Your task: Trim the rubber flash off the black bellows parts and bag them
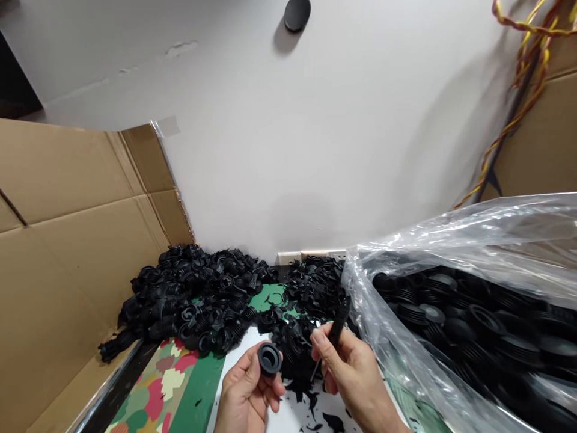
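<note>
My left hand is closed around a black rubber bellows-like part, its round hollow end turned up toward me. To its right, my right hand grips a tool with a black handle. A thin metal shaft points down from that grip, and I cannot make out its tip. The two hands are apart, low in the view. Behind them, a heap of black rubber parts lies on the left, and a pile of black rubber scraps lies in the middle.
A clear plastic bag full of black ribbed parts stands on the right. Cardboard rises on the left. A power strip runs along the wall. Twisted red and yellow wires hang at upper right.
</note>
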`<state>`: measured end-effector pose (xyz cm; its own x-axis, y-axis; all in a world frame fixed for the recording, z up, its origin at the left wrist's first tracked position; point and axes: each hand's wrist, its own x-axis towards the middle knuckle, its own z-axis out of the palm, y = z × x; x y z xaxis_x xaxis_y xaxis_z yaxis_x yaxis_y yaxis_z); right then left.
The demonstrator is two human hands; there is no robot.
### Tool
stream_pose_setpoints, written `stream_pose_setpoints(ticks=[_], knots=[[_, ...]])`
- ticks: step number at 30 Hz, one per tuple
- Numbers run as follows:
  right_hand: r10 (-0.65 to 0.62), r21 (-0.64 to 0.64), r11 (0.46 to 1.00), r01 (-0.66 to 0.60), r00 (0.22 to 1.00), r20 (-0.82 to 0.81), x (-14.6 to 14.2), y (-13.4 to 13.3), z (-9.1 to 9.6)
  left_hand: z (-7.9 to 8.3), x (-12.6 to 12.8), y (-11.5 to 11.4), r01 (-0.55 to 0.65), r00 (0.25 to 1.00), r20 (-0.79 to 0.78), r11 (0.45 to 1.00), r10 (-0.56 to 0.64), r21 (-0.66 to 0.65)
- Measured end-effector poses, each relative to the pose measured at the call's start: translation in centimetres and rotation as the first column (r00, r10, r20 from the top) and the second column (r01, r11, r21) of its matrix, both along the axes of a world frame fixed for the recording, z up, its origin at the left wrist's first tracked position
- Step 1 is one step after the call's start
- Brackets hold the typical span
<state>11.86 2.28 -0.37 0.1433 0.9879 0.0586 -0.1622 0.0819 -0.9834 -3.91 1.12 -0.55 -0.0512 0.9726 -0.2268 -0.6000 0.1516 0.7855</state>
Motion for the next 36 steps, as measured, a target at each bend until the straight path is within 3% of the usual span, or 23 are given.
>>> stream_pose_setpoints(ticks=[5, 12, 18, 25, 36], knots=[[0.033, -0.011, 0.999, -0.033, 0.999, -0.032, -0.1, 0.0, -0.1, 0.2, -0.1, 0.0, 0.043, 0.998, 0.037, 0.998, -0.044, 0.035], [0.059, -0.024, 0.998, -0.06, 0.997, -0.041, -0.3, -0.3, 0.2, -0.3, -0.2, 0.1, -0.006, 1.0, 0.029, 1.0, 0.006, -0.009], [0.002, -0.01, 1.0, -0.003, 0.995, -0.1, -1.0, -0.6, 0.4, -0.9, -0.4, 0.3, 0.024, 1.0, -0.017, 0.999, -0.023, 0.034], [0.019, 0.028, 1.0, -0.013, 0.981, -0.194, -0.8, -0.8, 0.4, -0.4, -0.2, 0.1, 0.016, 0.997, -0.071, 0.999, -0.012, 0.044], [0.023, 0.024, 1.0, -0.019, 0.985, -0.173, -0.6, -0.4, -0.4, 0.2, -0.2, -0.2, 0.06, 0.997, -0.047, 0.998, -0.058, 0.029]])
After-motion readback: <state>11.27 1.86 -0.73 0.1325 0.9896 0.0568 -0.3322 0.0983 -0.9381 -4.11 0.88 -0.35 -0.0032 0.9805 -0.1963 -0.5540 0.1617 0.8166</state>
